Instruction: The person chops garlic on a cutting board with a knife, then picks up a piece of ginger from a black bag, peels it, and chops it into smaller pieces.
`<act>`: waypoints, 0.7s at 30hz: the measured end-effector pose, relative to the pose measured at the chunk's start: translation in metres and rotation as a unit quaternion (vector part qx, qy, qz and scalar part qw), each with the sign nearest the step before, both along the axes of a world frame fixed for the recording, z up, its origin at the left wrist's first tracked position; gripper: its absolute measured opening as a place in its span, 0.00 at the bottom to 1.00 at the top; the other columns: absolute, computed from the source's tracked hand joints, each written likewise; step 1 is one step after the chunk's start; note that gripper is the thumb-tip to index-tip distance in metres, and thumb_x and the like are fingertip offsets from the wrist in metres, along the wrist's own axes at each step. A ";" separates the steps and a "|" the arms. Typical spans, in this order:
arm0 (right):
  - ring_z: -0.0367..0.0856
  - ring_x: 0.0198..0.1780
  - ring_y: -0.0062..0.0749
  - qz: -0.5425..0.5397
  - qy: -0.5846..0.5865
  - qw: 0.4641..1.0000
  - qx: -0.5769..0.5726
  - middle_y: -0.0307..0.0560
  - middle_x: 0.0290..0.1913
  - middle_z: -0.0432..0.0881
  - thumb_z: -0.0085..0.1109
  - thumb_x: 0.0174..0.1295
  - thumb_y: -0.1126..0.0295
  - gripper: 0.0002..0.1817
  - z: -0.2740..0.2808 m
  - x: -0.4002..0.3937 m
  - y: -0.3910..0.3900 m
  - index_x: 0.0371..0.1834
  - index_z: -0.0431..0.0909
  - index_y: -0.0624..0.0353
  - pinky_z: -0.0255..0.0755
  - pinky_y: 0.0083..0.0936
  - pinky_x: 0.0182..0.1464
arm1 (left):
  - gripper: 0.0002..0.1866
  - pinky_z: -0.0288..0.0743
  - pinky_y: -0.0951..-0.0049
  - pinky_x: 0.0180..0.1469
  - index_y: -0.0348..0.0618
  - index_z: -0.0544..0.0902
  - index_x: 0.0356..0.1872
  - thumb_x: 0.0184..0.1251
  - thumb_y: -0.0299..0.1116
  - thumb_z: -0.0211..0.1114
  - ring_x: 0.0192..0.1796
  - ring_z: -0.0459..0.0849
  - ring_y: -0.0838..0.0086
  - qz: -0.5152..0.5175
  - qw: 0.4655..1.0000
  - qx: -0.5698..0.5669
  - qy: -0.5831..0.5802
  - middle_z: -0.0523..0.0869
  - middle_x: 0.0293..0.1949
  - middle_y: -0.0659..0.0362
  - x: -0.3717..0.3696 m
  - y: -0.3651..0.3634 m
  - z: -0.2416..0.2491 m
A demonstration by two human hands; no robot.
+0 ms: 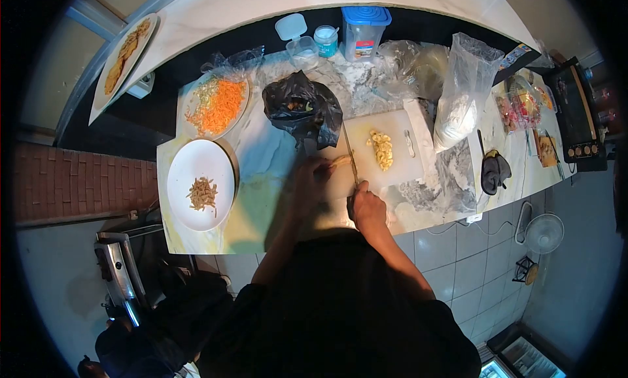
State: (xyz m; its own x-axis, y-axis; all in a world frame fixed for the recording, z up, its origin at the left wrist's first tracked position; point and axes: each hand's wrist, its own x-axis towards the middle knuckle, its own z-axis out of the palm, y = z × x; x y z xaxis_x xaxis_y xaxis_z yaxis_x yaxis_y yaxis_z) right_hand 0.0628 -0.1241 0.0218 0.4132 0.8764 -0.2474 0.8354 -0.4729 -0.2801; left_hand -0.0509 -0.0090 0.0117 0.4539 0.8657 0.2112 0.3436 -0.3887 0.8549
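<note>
In my right hand (368,209) is a knife (354,162), my fingers wrapped round its dark handle. Its blade points away from me over the white cutting board (398,165). On the board's left side, my left hand (316,171), in shadow, pinches a pale brownish strip of food (340,161) beside the blade. Cut yellowish pieces (381,150) are heaped right of the knife. A black plastic bag (303,106) with scraps inside stands open beyond my left hand. To the left, a white plate (180,182) carries a small pile of thin brownish strips (203,193).
A plate of shredded carrot (219,106) sits at the far left. Along the back are a blue-lidded container (365,34), a small jar (326,41) and plastic bags. A bag of white powder (458,110) stands beyond the board's right side. Another person (150,332) is at lower left.
</note>
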 end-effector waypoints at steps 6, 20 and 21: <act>0.83 0.29 0.49 0.015 0.007 1.000 0.008 0.58 0.25 0.81 0.51 0.59 0.67 0.12 0.011 0.008 -0.001 0.39 0.65 0.65 0.78 0.37 0.32 | 0.09 0.77 0.70 0.41 0.36 0.81 0.36 0.55 0.27 0.68 0.36 0.84 0.66 -0.013 1.000 -0.011 -0.026 0.82 0.35 0.52 0.000 0.002 -0.003; 0.84 0.33 0.51 0.066 0.024 0.996 -0.059 0.64 0.30 0.81 0.52 0.54 0.76 0.16 0.046 0.017 0.011 0.44 0.66 0.74 0.79 0.37 0.35 | 0.08 0.76 0.68 0.40 0.38 0.82 0.35 0.54 0.26 0.68 0.35 0.83 0.63 -0.008 0.999 0.031 -0.013 0.82 0.33 0.52 -0.001 0.003 -0.003; 0.84 0.34 0.51 0.062 0.024 0.996 -0.061 0.64 0.30 0.81 0.52 0.54 0.76 0.16 0.044 0.017 0.011 0.44 0.66 0.74 0.79 0.37 0.35 | 0.08 0.76 0.68 0.40 0.38 0.82 0.35 0.54 0.26 0.68 0.35 0.83 0.63 -0.013 1.000 0.011 -0.022 0.82 0.32 0.53 -0.001 0.003 -0.004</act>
